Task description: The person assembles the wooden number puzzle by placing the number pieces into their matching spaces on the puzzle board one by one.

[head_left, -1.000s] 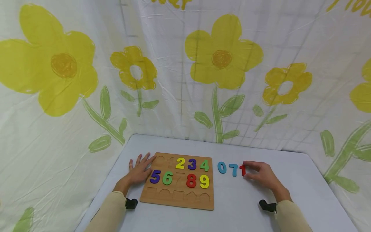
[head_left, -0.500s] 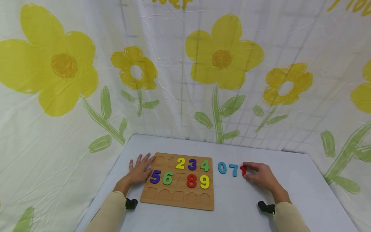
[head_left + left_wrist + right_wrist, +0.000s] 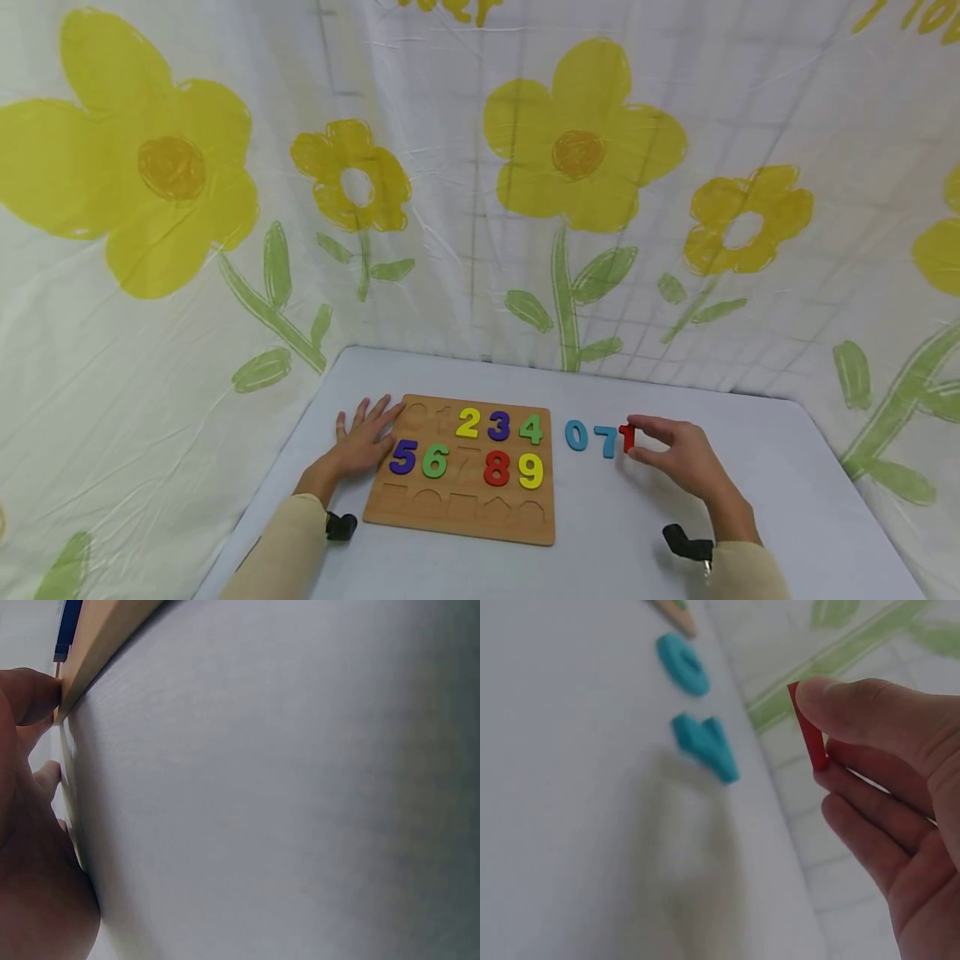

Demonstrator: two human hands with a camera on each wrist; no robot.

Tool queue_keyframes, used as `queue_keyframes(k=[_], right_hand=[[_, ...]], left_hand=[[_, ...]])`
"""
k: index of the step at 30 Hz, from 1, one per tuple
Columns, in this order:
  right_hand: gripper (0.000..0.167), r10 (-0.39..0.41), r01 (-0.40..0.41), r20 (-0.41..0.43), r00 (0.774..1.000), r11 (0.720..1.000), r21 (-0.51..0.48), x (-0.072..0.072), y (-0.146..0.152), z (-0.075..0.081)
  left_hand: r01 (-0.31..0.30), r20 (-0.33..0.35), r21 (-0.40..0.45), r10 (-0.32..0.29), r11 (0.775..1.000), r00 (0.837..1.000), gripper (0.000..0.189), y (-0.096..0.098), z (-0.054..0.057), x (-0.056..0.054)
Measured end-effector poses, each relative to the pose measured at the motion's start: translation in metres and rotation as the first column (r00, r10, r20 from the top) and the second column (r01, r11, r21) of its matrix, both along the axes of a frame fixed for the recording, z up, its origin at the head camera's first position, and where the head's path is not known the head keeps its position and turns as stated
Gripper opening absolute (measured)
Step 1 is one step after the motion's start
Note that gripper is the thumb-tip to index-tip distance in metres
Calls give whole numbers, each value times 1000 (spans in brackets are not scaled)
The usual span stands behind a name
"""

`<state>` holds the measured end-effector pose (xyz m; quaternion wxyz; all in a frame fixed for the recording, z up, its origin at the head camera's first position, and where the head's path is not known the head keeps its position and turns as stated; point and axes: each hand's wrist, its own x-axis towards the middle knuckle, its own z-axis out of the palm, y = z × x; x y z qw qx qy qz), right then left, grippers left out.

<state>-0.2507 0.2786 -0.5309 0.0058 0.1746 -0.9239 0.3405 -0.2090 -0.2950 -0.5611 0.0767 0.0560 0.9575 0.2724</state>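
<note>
Head: we see the right hand pinching the red 1 between the right edges of the board and the table, beside the blue 7; the left hand, fingers spread, touches the board's left edge. Left wrist: a fingertip meets that edge. Right wrist: we see the red 1 raised off the table.

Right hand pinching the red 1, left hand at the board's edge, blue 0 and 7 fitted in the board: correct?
No: the blue 0 and 7 lie on the table, right of the board, as the head view shows. The right hand pinches the red 1 and the left hand is at the board's edge.
</note>
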Motion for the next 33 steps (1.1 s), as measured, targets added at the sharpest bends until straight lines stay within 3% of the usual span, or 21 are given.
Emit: queue_keyframes(k=[11,22,33], right_hand=[[53,45,-50,-109,993,998,-45,10,-46,39],[54,96,-108,-96,991,987,-123,4,-101,60],[51,191,-217,-175,966,965,-144,-3,-165,83]], left_hand=[[0,-5,-2,0,1000,1000,64,-2,0,0],[12,-95,70,-6,997,995,62,-5,-10,0],[-6,-20,18,6,1000,1000,64,-3,-4,-1]])
